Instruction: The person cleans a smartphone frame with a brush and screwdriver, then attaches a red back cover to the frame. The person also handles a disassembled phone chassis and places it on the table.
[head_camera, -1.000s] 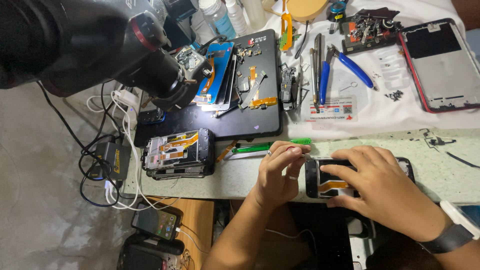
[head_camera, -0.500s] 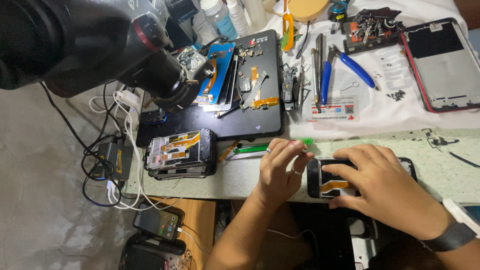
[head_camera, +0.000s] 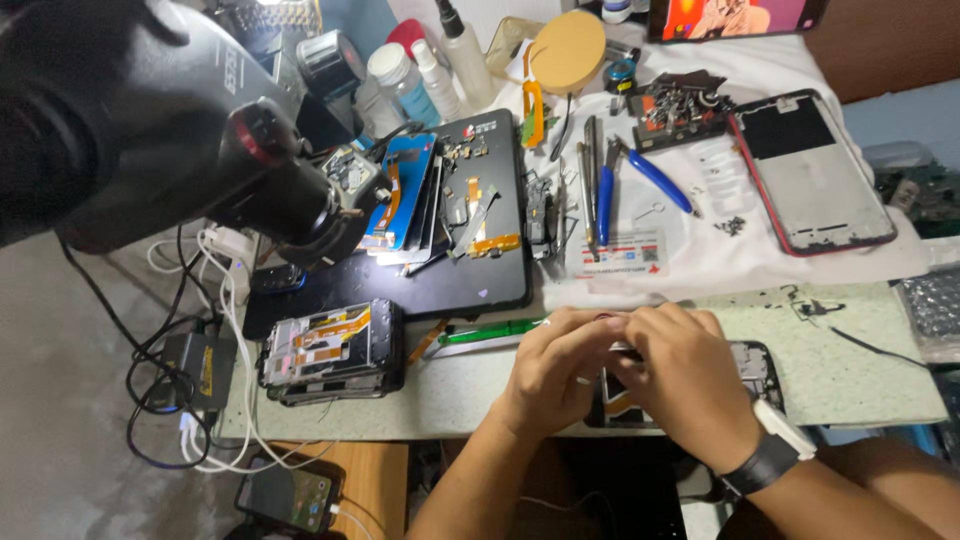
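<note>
While both hands meet at the near edge of the desk (head_camera: 860, 370), they cover most of an opened phone (head_camera: 750, 365) that lies flat beneath them; the left hand (head_camera: 555, 370) is curled, fingertips pinched together toward the right hand (head_camera: 685, 385), and seems to grip something small between them, though what it is I cannot tell; the right hand arches over the phone with fingers bent down, probably steadying it, and whether it truly grips the body is hidden. Lying flat likely keeps the phone's open inside facing up for fine work; a green tool (head_camera: 495, 330) rests just beside the left hand, within easy reach.

A second opened phone (head_camera: 330, 350), its orange flex cables showing, sits well to the left on the desk; a bare red-edged phone frame (head_camera: 810, 170) lies on a white cloth (head_camera: 700, 265) farther back, so three phone bodies show in all. One pair of blue-handled pliers (head_camera: 655, 180) lies on that cloth, beside one blue-handled tool (head_camera: 605, 200). A black mat (head_camera: 440, 285) carries a leaning stack of phone parts (head_camera: 410, 195); a microscope (head_camera: 180, 130) looms over the left; several bottles (head_camera: 400, 80) stand at the back, too crowded to count surely.
</note>
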